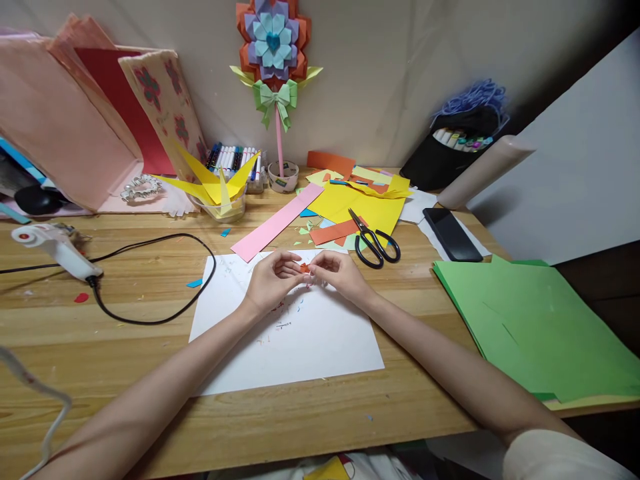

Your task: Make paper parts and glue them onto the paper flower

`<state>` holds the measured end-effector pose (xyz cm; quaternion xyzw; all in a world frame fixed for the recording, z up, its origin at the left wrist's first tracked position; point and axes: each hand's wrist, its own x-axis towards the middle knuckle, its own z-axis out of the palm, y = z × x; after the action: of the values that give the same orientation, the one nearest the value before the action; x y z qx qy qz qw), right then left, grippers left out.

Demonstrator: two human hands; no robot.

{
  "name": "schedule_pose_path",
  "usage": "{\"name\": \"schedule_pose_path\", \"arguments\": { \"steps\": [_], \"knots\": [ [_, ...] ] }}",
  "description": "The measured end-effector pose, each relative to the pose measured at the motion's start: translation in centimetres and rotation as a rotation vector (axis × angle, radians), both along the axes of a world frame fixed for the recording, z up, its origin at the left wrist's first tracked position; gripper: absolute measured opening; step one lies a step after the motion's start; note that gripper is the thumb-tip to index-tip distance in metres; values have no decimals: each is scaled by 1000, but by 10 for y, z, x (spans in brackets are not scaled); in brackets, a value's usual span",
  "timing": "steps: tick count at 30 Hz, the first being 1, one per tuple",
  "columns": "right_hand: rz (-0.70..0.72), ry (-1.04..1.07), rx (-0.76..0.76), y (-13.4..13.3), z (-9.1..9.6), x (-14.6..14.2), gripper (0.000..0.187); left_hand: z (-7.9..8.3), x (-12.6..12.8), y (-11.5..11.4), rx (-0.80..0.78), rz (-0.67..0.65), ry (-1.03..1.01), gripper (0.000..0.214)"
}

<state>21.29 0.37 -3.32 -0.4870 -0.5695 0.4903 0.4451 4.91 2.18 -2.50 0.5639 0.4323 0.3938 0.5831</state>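
Between my two hands is a small orange piece of folded paper (305,268), pinched at the fingertips over the top part of a white sheet (295,353). My left hand (277,277) has its thumb and fingers closed on the piece's left side. From the other side, my right hand (340,273) pinches it too. The fingers partly cover the piece, so its exact shape is hard to make out. Black-handled scissors (374,243) lie just beyond my right hand. A long pink paper strip (277,223) reaches the sheet's top edge.
A white glue gun (57,250) with a looped black cord lies left. Yellow paper (345,210) and scraps sit behind. A paper flower (273,43) stands in a round holder (283,177). Green sheets (540,327) and a phone (451,233) are at right; markers (233,161) stand behind.
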Motion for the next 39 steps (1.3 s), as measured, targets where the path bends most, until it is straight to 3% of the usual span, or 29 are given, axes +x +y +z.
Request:
{"name": "schedule_pose_path", "arguments": {
  "steps": [5,12,17,22,28,39],
  "knots": [
    [-26,64,-27,-4,3,-5,18,-2,-1,0,-13,-3,12,25],
    [-18,97,-46,-7,0,-8,21,7,0,0,-125,10,-51,30],
    [-55,136,-25,-9,-2,-9,22,5,0,0,-177,-27,-81,33],
    [-87,168,-29,-6,1,-7,21,5,-2,1,-127,-74,-68,32],
    [6,144,-55,-3,2,-5,20,5,-1,-1,-49,-140,3,38],
    [-143,133,-37,-5,-1,-7,27,3,2,-7,-89,-67,-17,25]
  ]
}}
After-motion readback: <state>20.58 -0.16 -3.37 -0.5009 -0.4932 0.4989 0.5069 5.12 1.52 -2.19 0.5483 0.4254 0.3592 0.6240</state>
